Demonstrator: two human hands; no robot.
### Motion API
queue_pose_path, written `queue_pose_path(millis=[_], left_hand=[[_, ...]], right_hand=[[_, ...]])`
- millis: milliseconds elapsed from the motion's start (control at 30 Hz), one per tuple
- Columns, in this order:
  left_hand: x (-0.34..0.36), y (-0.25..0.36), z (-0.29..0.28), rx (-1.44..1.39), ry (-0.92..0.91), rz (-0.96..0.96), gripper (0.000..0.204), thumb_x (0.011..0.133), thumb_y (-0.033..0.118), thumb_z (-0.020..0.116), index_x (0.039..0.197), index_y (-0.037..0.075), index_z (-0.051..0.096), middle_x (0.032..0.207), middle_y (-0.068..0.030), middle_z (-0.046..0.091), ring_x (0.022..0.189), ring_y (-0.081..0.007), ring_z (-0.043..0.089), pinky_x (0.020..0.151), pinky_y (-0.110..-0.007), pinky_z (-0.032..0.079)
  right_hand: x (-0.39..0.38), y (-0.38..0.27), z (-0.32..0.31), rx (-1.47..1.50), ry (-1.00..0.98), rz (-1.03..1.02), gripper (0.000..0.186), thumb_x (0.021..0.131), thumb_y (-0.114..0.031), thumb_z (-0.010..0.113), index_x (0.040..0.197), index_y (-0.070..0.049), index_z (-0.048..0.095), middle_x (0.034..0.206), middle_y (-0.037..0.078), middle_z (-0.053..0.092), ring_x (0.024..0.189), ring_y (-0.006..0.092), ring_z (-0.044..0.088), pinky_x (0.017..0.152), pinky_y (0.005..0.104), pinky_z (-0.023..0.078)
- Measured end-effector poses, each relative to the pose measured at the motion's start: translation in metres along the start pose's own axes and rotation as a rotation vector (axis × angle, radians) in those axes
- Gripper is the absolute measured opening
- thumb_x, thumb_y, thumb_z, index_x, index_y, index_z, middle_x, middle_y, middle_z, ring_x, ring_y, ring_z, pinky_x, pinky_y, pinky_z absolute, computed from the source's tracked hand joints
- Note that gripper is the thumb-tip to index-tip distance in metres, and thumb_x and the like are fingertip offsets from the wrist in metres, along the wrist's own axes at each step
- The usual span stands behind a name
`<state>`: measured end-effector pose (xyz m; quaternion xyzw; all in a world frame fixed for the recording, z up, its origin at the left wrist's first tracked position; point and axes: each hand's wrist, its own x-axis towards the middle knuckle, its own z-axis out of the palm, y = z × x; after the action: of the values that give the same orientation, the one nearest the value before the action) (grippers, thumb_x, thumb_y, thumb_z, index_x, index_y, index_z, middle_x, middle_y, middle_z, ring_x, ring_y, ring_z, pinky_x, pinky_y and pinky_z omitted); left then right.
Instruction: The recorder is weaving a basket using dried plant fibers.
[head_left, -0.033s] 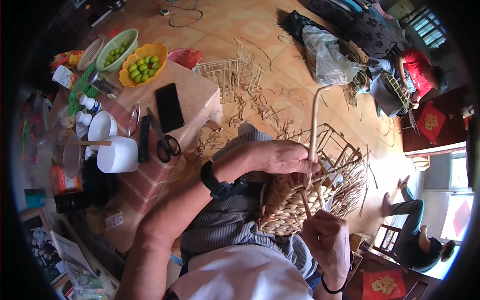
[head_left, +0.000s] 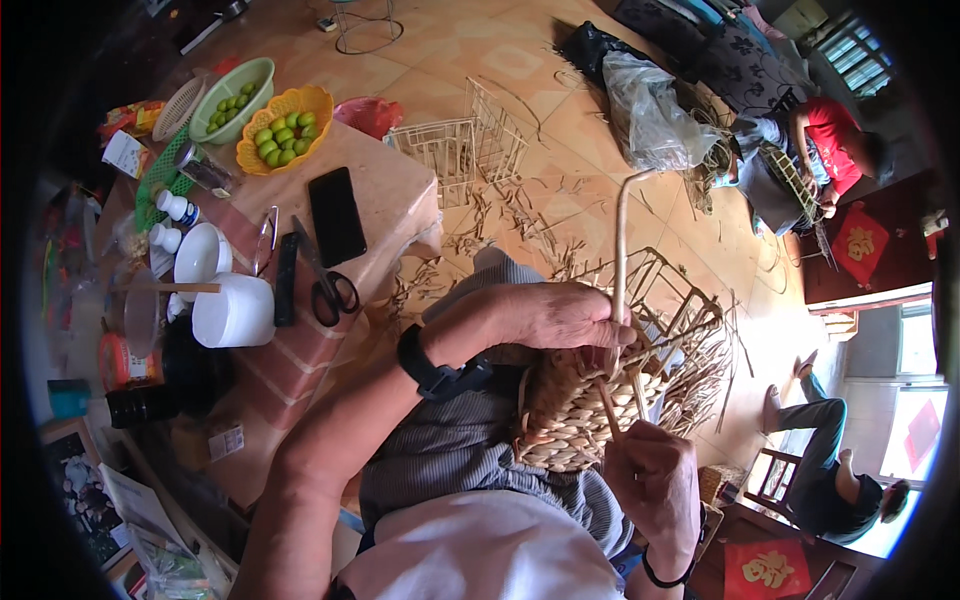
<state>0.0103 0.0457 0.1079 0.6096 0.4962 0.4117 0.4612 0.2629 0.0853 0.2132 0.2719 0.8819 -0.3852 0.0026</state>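
Note:
A half-woven basket [head_left: 560, 425] of braided plant fibre rests in my lap, its upper part a bare wire frame [head_left: 672, 285]. My left hand [head_left: 570, 318] is closed at the basket's edge, thumb and fingers pinched on a long tan strand [head_left: 621, 235] that stands up and bends over at its top. Below it my right hand [head_left: 655, 480] is a fist around a short length of fibre strip [head_left: 608, 408], which runs up to the basket wall. Whether both pieces belong to one strand is hidden behind my left fingers.
Left, a table [head_left: 395, 185] bears scissors [head_left: 330, 290], a phone [head_left: 338, 215], a yellow fruit bowl [head_left: 285, 135] and white containers. Wire frames [head_left: 440, 155] and fibre scraps [head_left: 520, 215] lie on the floor. A person in red [head_left: 835, 150] works at far right; another person [head_left: 840, 490] sits nearer.
The standing strand and my left hand have shifted very slightly to the left. My right hand stays closed in nearly the same place.

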Motion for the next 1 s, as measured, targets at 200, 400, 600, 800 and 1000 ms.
queue_pose_path(millis=[200, 400, 600, 800, 1000], left_hand=[[-0.017, -0.009, -0.002, 0.021, -0.160, -0.025, 0.038, 0.110, 0.036, 0.060, 0.127, 0.003, 0.067, 0.114, -0.0137, 0.073, 0.111, -0.0274, 0.068, 0.100, -0.037, 0.052], [-0.022, -0.013, 0.002, -0.054, -0.009, 0.043, 0.024, 0.103, 0.026, 0.069, 0.116, 0.007, 0.076, 0.102, -0.0101, 0.078, 0.099, -0.0234, 0.074, 0.090, -0.036, 0.055], [-0.019, -0.020, 0.004, 0.234, 0.224, -0.021, 0.012, 0.091, 0.015, 0.073, 0.100, 0.006, 0.075, 0.088, -0.0142, 0.074, 0.086, -0.0324, 0.074, 0.075, -0.043, 0.056], [-0.029, -0.096, 0.000, 0.804, 0.927, 0.009, 0.013, 0.080, 0.001, 0.071, 0.075, 0.008, 0.060, 0.073, -0.0114, 0.065, 0.069, -0.0336, 0.068, 0.059, -0.045, 0.053], [-0.036, -0.110, -0.026, 0.795, 0.914, -0.378, 0.006, 0.083, 0.001, 0.064, 0.078, 0.004, 0.066, 0.076, -0.0173, 0.067, 0.078, -0.0380, 0.070, 0.074, -0.049, 0.056]], right_hand=[[0.018, 0.009, 0.010, -0.173, 0.049, -0.034, 0.026, 0.091, -0.011, 0.073, 0.069, 0.000, 0.065, 0.068, 0.012, 0.059, 0.053, 0.0328, 0.060, 0.052, 0.0419, 0.047], [0.022, 0.001, 0.017, -0.249, 0.059, -0.013, 0.024, 0.093, -0.014, 0.076, 0.075, -0.001, 0.067, 0.073, 0.011, 0.062, 0.057, 0.0317, 0.062, 0.053, 0.0418, 0.048], [0.027, -0.007, -0.003, -0.438, 0.324, -0.568, 0.017, 0.086, -0.015, 0.084, 0.094, -0.006, 0.071, 0.104, 0.011, 0.069, 0.094, 0.0315, 0.069, 0.073, 0.0411, 0.054], [0.047, 0.035, 0.013, -0.210, 0.351, -0.294, 0.031, 0.082, 0.004, 0.076, 0.111, -0.007, 0.070, 0.107, 0.011, 0.068, 0.099, 0.0362, 0.066, 0.085, 0.0475, 0.054], [0.043, 0.052, 0.023, -0.236, 0.299, -0.391, 0.043, 0.077, 0.010, 0.072, 0.117, -0.007, 0.071, 0.112, 0.012, 0.065, 0.103, 0.0360, 0.063, 0.087, 0.0461, 0.053]])
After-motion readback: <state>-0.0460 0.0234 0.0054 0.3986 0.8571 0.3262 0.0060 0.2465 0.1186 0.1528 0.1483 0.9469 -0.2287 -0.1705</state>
